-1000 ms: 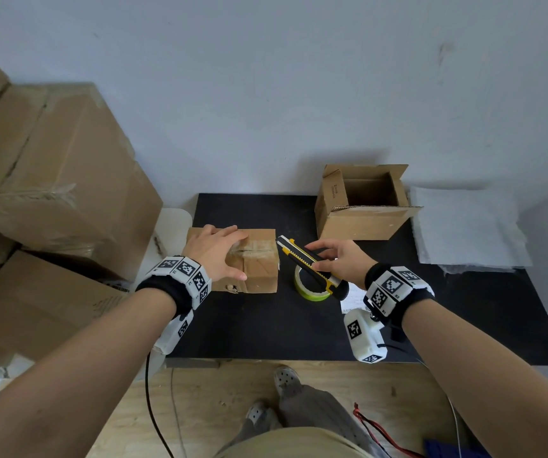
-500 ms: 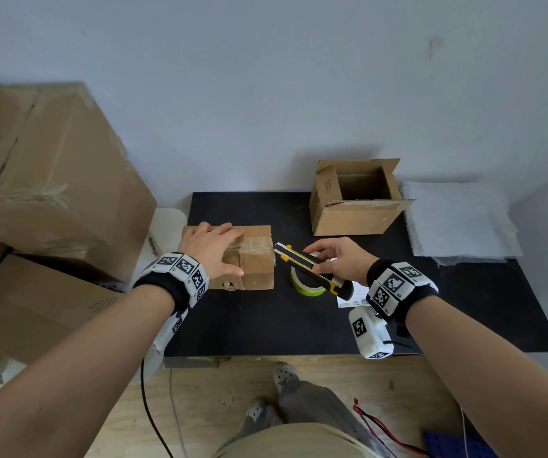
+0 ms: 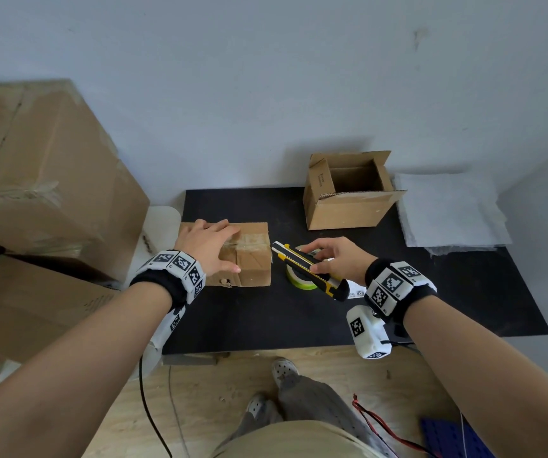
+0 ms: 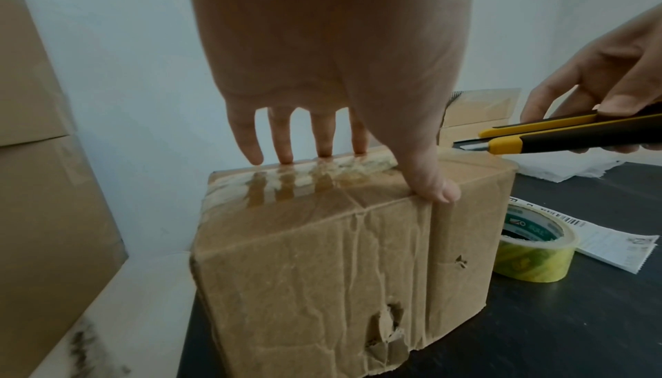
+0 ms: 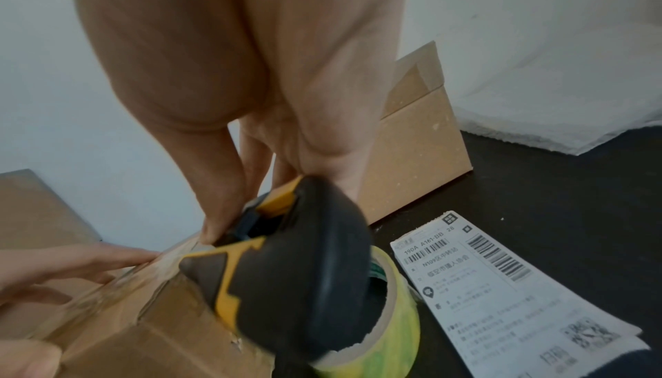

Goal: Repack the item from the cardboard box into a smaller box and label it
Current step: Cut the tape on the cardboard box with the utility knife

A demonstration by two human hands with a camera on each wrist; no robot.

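Pale blue-grey wall behind; matte black rectangular tabletop (image 3: pixel 266 319) pushed against it. Large brown cardboard cartons (image 3: pixel 34 166) stacked well beyond the left hand's little-finger side.

White padded wrapping sheet (image 3: pixel 447 209) lies far out past the right hand's fingertips, at the wall end of the table.

Open-topped smaller brown cardboard box (image 3: pixel 345 209), flaps up, stands ahead of the right fingertips, apart from them.

Sealed, creased brown cardboard box with clear tape across its top (image 3: pixel 252 259) sits under the left hand (image 3: pixel 209 246). Fingers spread and straight, flat on the taped top; thumb (image 4: pixel 429 183) hooks over the near top edge. Small tear low on the near face.

Right hand (image 3: pixel 338 259) curled round a yellow-and-black utility knife (image 3: pixel 309 269), thumb and fingers pinching the handle. Blade tip (image 4: pixel 469 144) extended, at the box's right top edge, just beside the left thumb; contact with the tape cannot be told.

Roll of yellow-green packing tape (image 4: pixel 533 254) lies flat directly beneath the right fingers, just beside the sealed box.

White printed shipping label with barcodes (image 5: pixel 501 290) lies flat beneath the right palm, touching the roll.
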